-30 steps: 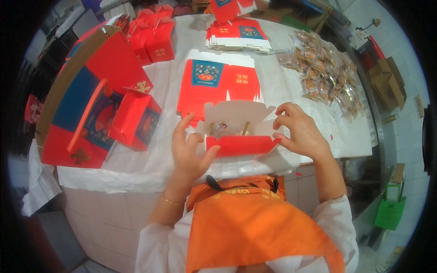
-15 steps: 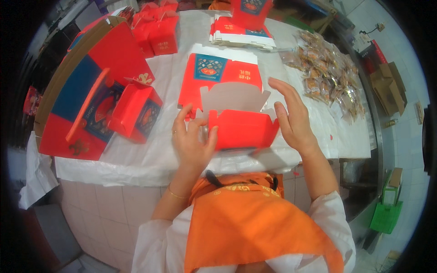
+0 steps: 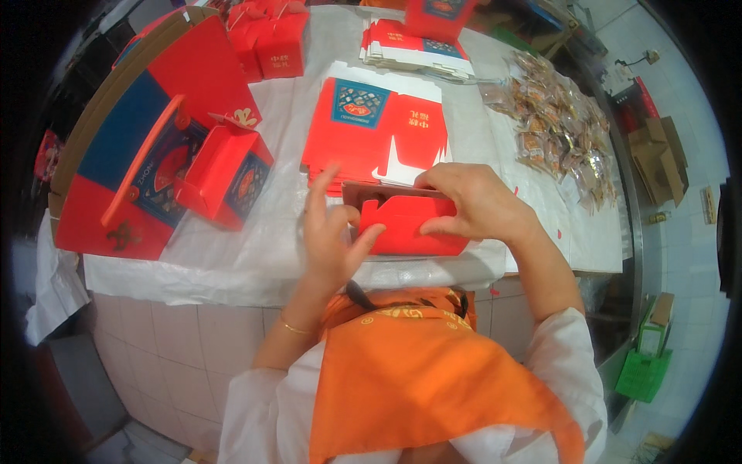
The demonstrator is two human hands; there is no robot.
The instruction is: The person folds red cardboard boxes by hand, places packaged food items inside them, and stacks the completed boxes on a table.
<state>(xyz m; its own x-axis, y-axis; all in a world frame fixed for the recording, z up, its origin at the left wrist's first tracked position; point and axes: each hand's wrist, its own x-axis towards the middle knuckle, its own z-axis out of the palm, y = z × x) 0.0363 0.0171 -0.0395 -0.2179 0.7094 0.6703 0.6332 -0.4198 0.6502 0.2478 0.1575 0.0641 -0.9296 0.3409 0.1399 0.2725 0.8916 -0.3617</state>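
Note:
A small red cardboard box stands partly folded at the table's front edge, directly before me. My right hand pinches its top edges, thumb on the front panel and fingers over the back flap. At the box's left end is my left hand, its thumb against the front and bent fingers at the side, while the index finger points up. Just behind the box lies a stack of flat red cartons with blue printed panels. The box's inside is mostly hidden.
A large red and blue carton with an orange handle leans at left, a folded red box beside it. More folded boxes stand at far left. Another carton stack sits at the back. Clear packets are heaped at right.
My right hand has moved left and down from beside the box and now grips its top. The raised grey back flap has folded down toward the front. My left hand stays at the left end.

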